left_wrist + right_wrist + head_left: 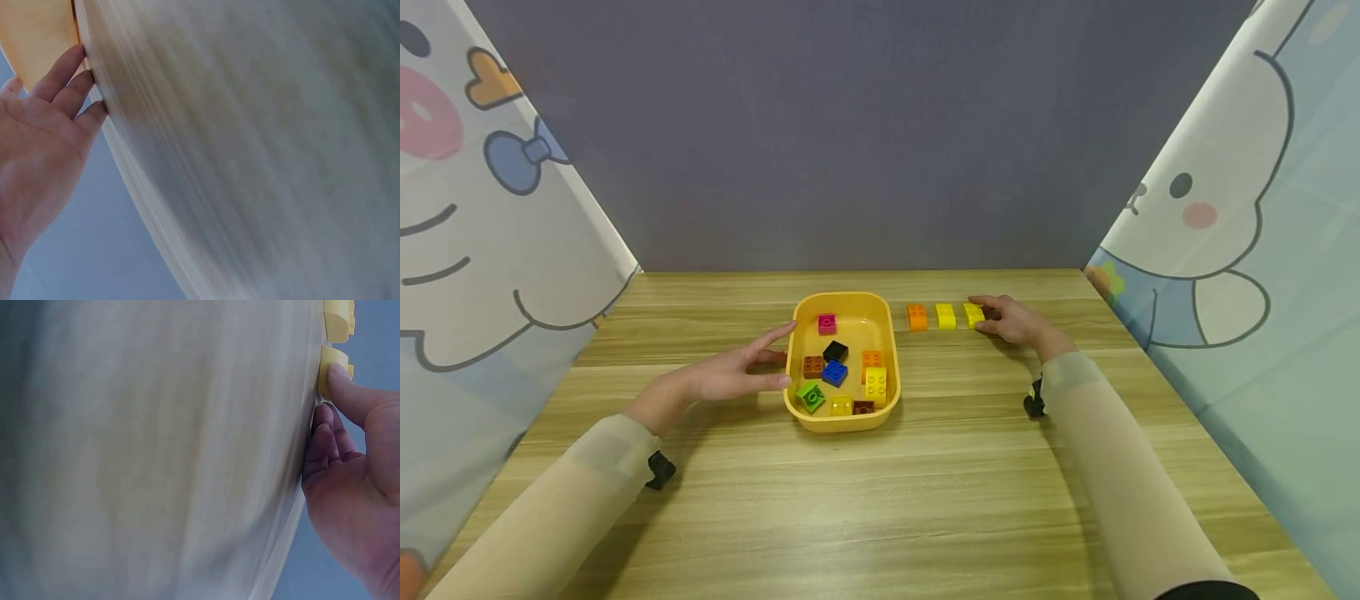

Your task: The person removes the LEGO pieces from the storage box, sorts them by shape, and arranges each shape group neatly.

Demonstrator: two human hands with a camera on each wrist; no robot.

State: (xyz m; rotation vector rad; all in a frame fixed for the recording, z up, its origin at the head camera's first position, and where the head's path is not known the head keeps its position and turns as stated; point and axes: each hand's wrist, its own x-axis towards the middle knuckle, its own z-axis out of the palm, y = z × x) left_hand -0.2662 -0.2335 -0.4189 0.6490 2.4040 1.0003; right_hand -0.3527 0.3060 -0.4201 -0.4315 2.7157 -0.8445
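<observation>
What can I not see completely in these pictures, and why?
Head view: lower part of the dark brown brick, behind the near wall of the yellow tray.
Head view: part of the end yellow brick, covered by the right hand.
Left wrist view: part of the tray, cut by the top edge.
Right wrist view: part of the row's middle brick, cut by the top edge.

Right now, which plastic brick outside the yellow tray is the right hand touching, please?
The rightmost yellow studded brick; the middle yellow brick and leftmost orange brick lie untouched.
</observation>
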